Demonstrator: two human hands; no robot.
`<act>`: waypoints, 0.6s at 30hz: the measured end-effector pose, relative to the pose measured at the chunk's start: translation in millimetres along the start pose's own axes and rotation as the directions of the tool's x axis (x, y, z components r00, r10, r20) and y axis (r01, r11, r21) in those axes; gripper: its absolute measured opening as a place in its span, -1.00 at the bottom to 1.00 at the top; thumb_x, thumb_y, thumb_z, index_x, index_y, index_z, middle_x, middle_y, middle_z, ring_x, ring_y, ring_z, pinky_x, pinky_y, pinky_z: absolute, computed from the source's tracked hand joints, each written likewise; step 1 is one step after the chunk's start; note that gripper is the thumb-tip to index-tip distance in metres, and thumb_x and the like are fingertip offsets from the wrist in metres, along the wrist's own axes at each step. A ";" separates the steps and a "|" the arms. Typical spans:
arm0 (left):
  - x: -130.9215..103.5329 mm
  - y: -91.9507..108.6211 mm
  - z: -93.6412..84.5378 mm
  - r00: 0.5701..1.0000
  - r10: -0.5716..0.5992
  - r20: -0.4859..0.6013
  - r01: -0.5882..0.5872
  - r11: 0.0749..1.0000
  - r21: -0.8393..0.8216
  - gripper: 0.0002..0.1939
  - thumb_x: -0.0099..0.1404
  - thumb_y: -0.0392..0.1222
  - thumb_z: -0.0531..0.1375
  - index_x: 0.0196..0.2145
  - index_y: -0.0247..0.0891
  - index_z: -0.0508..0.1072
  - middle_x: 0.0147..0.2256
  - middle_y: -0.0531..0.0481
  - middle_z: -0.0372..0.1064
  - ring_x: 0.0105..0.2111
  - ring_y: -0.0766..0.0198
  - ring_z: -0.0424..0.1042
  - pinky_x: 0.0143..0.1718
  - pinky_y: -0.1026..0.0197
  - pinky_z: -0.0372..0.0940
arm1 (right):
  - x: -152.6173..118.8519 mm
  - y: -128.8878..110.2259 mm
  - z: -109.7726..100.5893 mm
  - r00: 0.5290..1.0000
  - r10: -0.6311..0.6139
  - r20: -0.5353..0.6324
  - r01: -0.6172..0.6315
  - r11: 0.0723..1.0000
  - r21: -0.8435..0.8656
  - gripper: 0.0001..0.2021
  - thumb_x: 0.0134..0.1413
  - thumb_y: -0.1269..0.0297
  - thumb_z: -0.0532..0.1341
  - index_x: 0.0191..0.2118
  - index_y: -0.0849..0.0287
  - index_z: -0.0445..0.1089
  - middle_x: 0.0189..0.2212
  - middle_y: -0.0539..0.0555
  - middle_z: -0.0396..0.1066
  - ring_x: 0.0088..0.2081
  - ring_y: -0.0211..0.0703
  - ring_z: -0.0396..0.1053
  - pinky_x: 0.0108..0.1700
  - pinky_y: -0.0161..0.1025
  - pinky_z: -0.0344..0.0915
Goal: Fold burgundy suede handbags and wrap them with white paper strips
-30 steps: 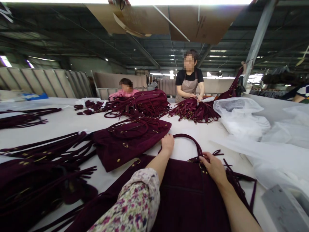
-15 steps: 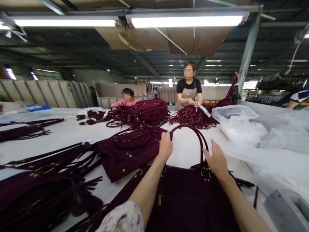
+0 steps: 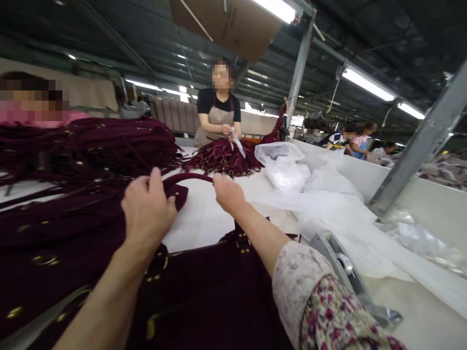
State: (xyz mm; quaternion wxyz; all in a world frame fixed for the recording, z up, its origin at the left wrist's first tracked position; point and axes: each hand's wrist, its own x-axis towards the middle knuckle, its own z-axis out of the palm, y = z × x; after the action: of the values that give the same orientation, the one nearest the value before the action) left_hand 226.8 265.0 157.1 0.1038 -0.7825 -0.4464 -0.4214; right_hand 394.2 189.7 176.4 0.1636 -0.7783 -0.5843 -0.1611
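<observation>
A dark burgundy handbag [image 3: 207, 291] with gold rings and rivets lies directly before me. Its rounded handle [image 3: 191, 176] arches up between my two hands. My right hand [image 3: 228, 193] is closed round the right part of that handle. At the handle's left side is my left hand [image 3: 148, 209], thumb and index finger apart; the strap passes behind it, and the other fingers are partly hidden. A gold zip pull [image 3: 151, 325] shows on the bag's front. Another burgundy bag [image 3: 73, 233] lies to the left, close by my left forearm.
Burgundy bags with straps are piled [image 3: 91, 146] at the back left, near a person in pink. Across the table, a co-worker in an apron [image 3: 215, 121] handles a strap bundle [image 3: 226, 155]. White plastic bags [image 3: 284, 167] and a grey tape dispenser [image 3: 350, 277] are on the right.
My view has swung to the right. My right hand has closed on the handle, while my left hand has loosened from its closed grip and spread its thumb and finger.
</observation>
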 end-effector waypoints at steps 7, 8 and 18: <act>0.1 29.3 -29.6 0.889 0.428 0.165 -0.437 0.899 0.021 -0.64 0.35 -0.14 -0.02 0.07 -0.22 0.26 -0.11 -0.06 0.35 -0.04 0.08 0.31 0.06 0.00 0.14 | -46.2 -13.4 -36.6 0.990 -0.120 -0.072 0.120 0.993 0.002 -0.81 0.30 0.43 -0.11 -0.07 0.22 0.17 -0.19 0.14 0.34 -0.23 -0.06 0.38 -0.22 -0.17 0.33; -1.8 30.2 -27.2 0.880 0.423 0.219 -0.435 0.901 0.009 -0.68 0.36 -0.15 -0.03 0.02 -0.21 0.30 -0.16 -0.07 0.36 -0.11 0.08 0.34 -0.01 0.06 0.19 | -51.4 -7.4 -44.7 0.989 -0.141 -0.037 0.143 0.989 0.046 -0.83 0.30 0.41 -0.07 -0.08 0.22 0.19 -0.18 0.15 0.34 -0.22 -0.07 0.37 -0.20 -0.17 0.32; -7.8 37.6 -24.3 0.877 0.429 0.215 -0.439 0.899 -0.003 -0.80 0.38 -0.20 0.02 -0.08 -0.24 0.32 -0.23 -0.03 0.30 -0.18 0.12 0.30 -0.08 0.14 0.22 | -187.2 232.6 -133.5 0.785 0.418 0.458 -0.550 0.810 0.203 -0.78 0.05 0.38 0.23 -0.58 0.28 0.41 -0.66 0.02 0.37 -0.58 -0.24 0.34 -0.47 -0.28 0.32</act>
State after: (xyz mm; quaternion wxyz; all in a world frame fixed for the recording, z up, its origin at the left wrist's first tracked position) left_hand 240.7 225.2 174.4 0.1656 -0.9002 -0.2778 -0.2918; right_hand 560.4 -91.2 197.6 0.2058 -0.8811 -0.4003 0.1450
